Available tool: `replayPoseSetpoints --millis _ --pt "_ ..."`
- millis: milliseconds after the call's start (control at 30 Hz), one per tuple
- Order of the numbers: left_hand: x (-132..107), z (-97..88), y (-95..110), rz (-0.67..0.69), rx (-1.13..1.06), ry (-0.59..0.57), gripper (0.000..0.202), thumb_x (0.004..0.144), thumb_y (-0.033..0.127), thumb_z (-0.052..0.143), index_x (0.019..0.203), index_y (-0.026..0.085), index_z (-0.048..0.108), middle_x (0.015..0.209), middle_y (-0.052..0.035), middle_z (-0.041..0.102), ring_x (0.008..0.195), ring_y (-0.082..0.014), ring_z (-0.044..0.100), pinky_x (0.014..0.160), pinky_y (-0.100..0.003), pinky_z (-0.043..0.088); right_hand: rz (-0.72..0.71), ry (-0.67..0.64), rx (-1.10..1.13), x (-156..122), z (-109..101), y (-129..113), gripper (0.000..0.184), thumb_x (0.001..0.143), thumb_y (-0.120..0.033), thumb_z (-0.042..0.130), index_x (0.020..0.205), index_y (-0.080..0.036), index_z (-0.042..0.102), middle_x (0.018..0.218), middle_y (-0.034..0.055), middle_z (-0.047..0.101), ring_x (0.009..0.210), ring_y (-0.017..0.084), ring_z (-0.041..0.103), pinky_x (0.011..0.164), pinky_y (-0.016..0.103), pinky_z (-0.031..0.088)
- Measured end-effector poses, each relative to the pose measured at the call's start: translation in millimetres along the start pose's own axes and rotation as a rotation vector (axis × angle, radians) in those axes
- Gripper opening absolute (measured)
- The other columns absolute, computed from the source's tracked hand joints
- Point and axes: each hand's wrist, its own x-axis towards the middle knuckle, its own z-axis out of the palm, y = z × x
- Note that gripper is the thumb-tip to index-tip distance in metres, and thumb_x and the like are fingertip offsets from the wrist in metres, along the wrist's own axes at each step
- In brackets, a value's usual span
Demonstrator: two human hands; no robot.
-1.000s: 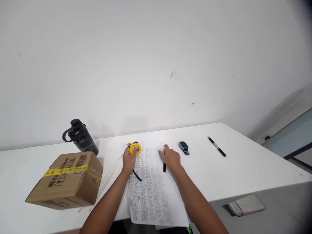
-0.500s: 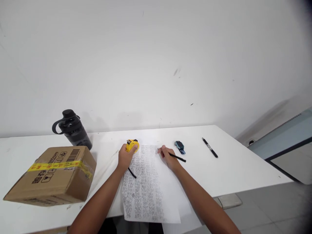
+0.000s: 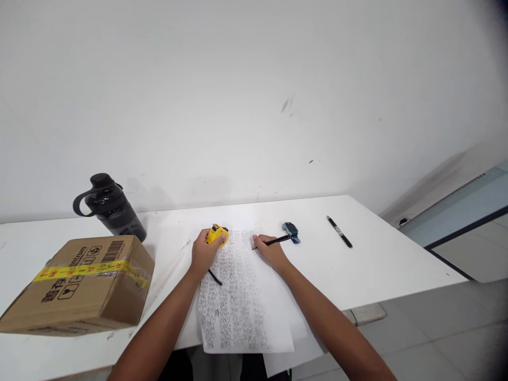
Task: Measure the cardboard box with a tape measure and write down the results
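My left hand is closed around a yellow tape measure at the upper left corner of a sheet of paper. A black strap hangs below that hand onto the sheet. Dense rows of dark writing cover much of the paper, whose lower edge hangs over the table's front. In my right hand is a slim black pen, held between the fingers with its tip near the top of the writing and its tail pointing right. The tail end overlaps a small blue watch in view.
On the left stands a taped cardboard box, with a dark water bottle behind it. A second black pen lies to the right on the white table. The wall rises directly behind the table.
My right hand has shifted slightly left and turned; its pen's tail has swung up from pointing down-right to pointing right. My left hand stays on the tape measure. The view has moved a little.
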Motion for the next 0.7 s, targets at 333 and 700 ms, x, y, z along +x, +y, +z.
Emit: replayPoseSetpoints --millis 333,700 --pt "-0.1 1.9 -3.1 0.014 -0.032 -0.016 0.047 0.063 0.047 0.077 0.101 0.023 0.063 0.096 -0.0047 0.067 0.085 -0.0221 0.061 0.072 -0.031 0.045 -0.02 -0.035 0.025 1.2 -0.1 2.0 0.04 0.084 -0.047 0.047 0.058 -0.02 0.059 0.061 -0.0001 0.062 0.066 0.016 0.057 0.067 0.027 0.041" --pt "-4.2 0.0 5.6 0.033 0.067 -0.074 0.047 0.071 0.051 0.068 0.107 0.024 0.057 0.102 -0.0025 0.065 0.09 -0.0209 0.06 0.076 -0.031 0.046 0.002 0.016 0.073 0.9 -2.1 0.4 0.041 0.082 -0.049 0.05 0.054 -0.02 0.059 0.059 0.0001 0.061 0.064 0.016 0.056 0.066 0.027 0.04"
